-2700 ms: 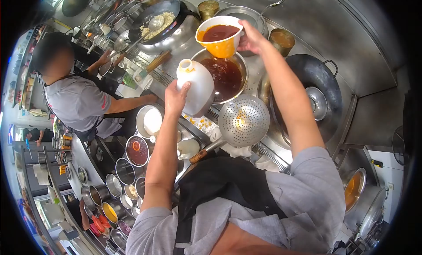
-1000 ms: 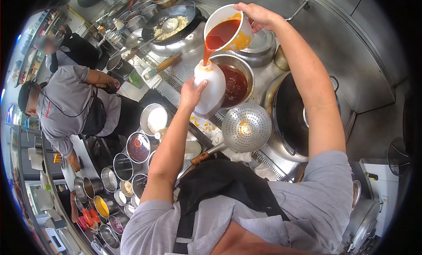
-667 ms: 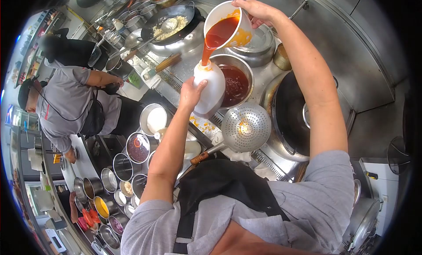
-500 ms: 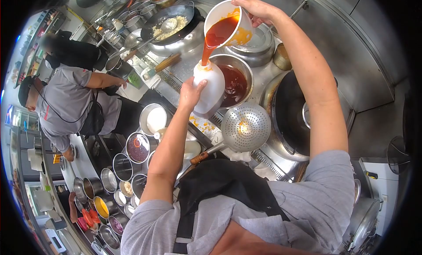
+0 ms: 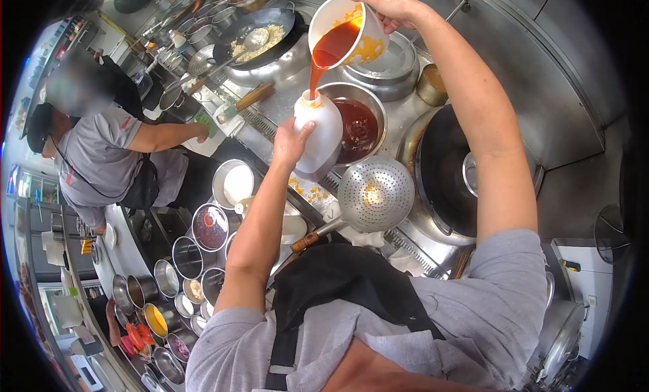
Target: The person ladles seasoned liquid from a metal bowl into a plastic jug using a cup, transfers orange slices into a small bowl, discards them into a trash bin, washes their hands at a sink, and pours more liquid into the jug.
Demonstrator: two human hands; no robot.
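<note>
My right hand (image 5: 389,7) grips the rim of a white tub (image 5: 368,40), which is tilted with orange-red sauce (image 5: 338,44) inside. A stream of that sauce runs down into the mouth of a white plastic bottle (image 5: 321,132). Wrapped around the bottle's side is my left hand (image 5: 292,142), holding it slightly tilted. Beside the bottle is a steel bowl (image 5: 383,115) of dark red sauce (image 5: 357,130). A perforated strainer ladle (image 5: 376,194) with a wooden handle lies just below that bowl.
A large dark wok (image 5: 439,169) sits at the right, and a wok with chopped food (image 5: 226,51) at the back. Several steel containers (image 5: 188,257) stand to the left. A co-worker in a grey shirt (image 5: 108,155) is at the left, with another person behind.
The tub has shifted slightly left and up while sauce keeps pouring into the bottle. The bottle has moved slightly left. The co-worker's arm has reached further toward the counter.
</note>
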